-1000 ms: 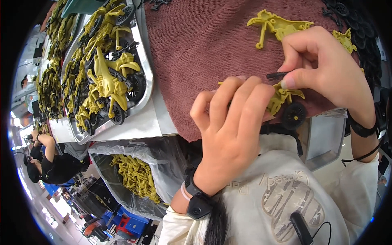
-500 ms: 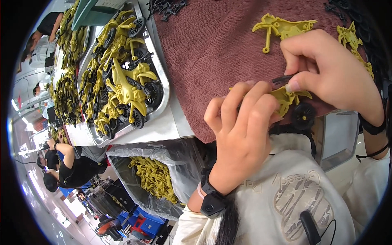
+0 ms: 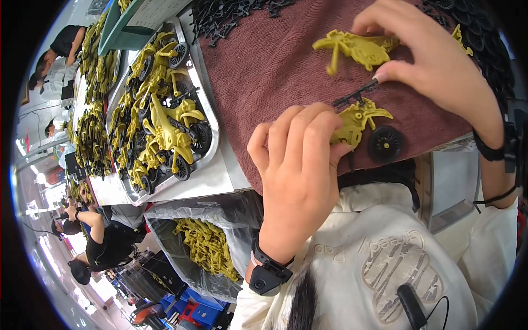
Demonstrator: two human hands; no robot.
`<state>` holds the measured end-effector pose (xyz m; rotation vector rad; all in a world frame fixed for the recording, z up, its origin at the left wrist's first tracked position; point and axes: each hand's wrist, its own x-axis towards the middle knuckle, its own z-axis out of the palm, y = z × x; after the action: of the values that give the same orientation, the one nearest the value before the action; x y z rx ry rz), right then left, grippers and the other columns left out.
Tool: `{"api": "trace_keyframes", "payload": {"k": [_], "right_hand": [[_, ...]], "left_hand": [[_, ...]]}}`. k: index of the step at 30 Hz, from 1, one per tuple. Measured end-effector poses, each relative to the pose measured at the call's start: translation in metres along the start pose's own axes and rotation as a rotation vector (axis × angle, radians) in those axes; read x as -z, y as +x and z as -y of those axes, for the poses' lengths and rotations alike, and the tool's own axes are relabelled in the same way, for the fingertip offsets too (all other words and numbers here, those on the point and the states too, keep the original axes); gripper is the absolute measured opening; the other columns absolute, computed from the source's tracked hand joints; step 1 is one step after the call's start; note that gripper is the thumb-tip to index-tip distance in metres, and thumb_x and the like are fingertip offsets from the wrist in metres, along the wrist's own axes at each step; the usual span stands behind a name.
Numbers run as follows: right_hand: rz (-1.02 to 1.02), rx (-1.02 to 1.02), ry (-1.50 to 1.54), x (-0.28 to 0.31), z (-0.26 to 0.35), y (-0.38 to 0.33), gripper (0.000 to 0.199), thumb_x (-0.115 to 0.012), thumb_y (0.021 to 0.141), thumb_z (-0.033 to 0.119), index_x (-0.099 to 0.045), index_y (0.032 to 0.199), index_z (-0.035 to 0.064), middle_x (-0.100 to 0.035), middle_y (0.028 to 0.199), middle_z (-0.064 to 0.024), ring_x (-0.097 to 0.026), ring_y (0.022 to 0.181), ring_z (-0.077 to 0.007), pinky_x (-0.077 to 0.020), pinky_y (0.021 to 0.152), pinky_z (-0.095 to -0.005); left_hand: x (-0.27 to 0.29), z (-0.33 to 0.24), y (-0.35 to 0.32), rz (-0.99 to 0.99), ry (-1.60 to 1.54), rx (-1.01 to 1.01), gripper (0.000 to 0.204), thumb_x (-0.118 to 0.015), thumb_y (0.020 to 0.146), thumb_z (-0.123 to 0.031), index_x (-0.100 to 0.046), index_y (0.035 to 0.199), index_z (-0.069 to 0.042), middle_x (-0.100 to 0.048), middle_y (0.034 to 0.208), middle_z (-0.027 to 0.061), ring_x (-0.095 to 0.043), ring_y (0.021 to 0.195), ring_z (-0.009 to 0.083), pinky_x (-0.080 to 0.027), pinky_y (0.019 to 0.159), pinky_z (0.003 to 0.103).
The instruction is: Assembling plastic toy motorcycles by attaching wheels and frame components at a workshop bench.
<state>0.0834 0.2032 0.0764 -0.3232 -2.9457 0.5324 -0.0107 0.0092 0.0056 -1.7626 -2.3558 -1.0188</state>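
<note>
My left hand point(image 3: 297, 176) grips a yellow toy motorbike frame point(image 3: 358, 122) lying on the maroon towel point(image 3: 264, 71), with a black wheel point(image 3: 385, 144) on its right end. My right hand point(image 3: 434, 66) pinches a thin black plastic part point(image 3: 356, 94) just above that frame. A second yellow motorbike frame point(image 3: 352, 48) lies on the towel under my right fingers. Another yellow piece point(image 3: 461, 39) peeks out beyond my right hand.
A metal tray point(image 3: 212, 118) full of finished yellow motorbikes with black wheels sits to the left. Black plastic parts point(image 3: 231, 16) are heaped at the towel's far edge. A clear bag of yellow parts point(image 3: 206, 247) hangs below the table. Other people work at the far left.
The view has shifted so the towel and bikes sit lower and larger. My right hand has lifted the black part slightly away from the frame that my left hand holds.
</note>
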Motion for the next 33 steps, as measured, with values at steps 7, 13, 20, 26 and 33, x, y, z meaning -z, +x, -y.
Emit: {"api": "trace_keyframes", "payload": {"k": [7, 13, 20, 26, 33], "right_hand": [[0.173, -0.567, 0.342, 0.039, 0.023, 0.018, 0.052, -0.063, 0.076, 0.000, -0.048, 0.126, 0.0011, -0.058, 0.089, -0.0100, -0.056, 0.075, -0.0165, -0.0453, 0.067, -0.0282], [-0.461, -0.434, 0.484, -0.010, 0.021, -0.017, 0.053, -0.070, 0.073, 0.005, -0.052, 0.123, 0.0036, -0.058, 0.093, -0.0025, -0.055, 0.083, -0.0096, -0.0456, 0.073, -0.0244], [-0.285, -0.426, 1.167, -0.042, 0.023, -0.046, 0.064, -0.069, 0.073, 0.001, -0.038, 0.129, 0.0066, -0.055, 0.104, -0.0054, -0.056, 0.095, -0.0112, -0.0472, 0.084, -0.0246], [-0.248, -0.455, 1.192, -0.051, 0.035, -0.044, 0.056, -0.067, 0.073, -0.002, -0.039, 0.121, 0.0074, -0.053, 0.104, -0.0084, -0.054, 0.092, -0.0118, -0.0447, 0.085, -0.0237], [-0.128, -0.373, 1.016, -0.048, 0.041, -0.038, 0.046, -0.072, 0.074, -0.005, -0.057, 0.117, -0.0011, -0.051, 0.119, -0.0115, -0.053, 0.102, -0.0151, -0.0460, 0.089, -0.0265]], "left_hand": [[0.007, 0.003, 0.001, 0.069, -0.005, 0.002, 0.039, -0.070, 0.075, -0.010, -0.056, 0.112, -0.007, -0.061, 0.112, 0.0049, -0.056, 0.109, 0.0253, -0.035, 0.095, 0.040], [0.026, 0.005, 0.004, 0.053, -0.113, -0.007, 0.046, -0.078, 0.073, -0.008, -0.057, 0.113, -0.001, -0.062, 0.115, 0.0164, -0.057, 0.108, 0.0305, -0.039, 0.098, 0.040], [0.021, -0.004, 0.007, 0.005, -0.235, -0.103, 0.069, -0.090, 0.060, -0.012, -0.056, 0.118, 0.005, -0.064, 0.108, 0.0171, -0.063, 0.098, 0.0302, -0.053, 0.083, 0.037], [0.041, -0.005, 0.004, 0.020, -0.167, -0.040, 0.056, -0.087, 0.062, -0.006, -0.062, 0.111, 0.004, -0.064, 0.103, 0.0178, -0.064, 0.095, 0.0277, -0.054, 0.079, 0.034], [0.036, 0.007, 0.001, 0.034, -0.085, -0.063, 0.053, -0.080, 0.062, 0.000, -0.064, 0.112, 0.002, -0.062, 0.107, 0.0169, -0.064, 0.093, 0.0271, -0.053, 0.080, 0.034]]}}
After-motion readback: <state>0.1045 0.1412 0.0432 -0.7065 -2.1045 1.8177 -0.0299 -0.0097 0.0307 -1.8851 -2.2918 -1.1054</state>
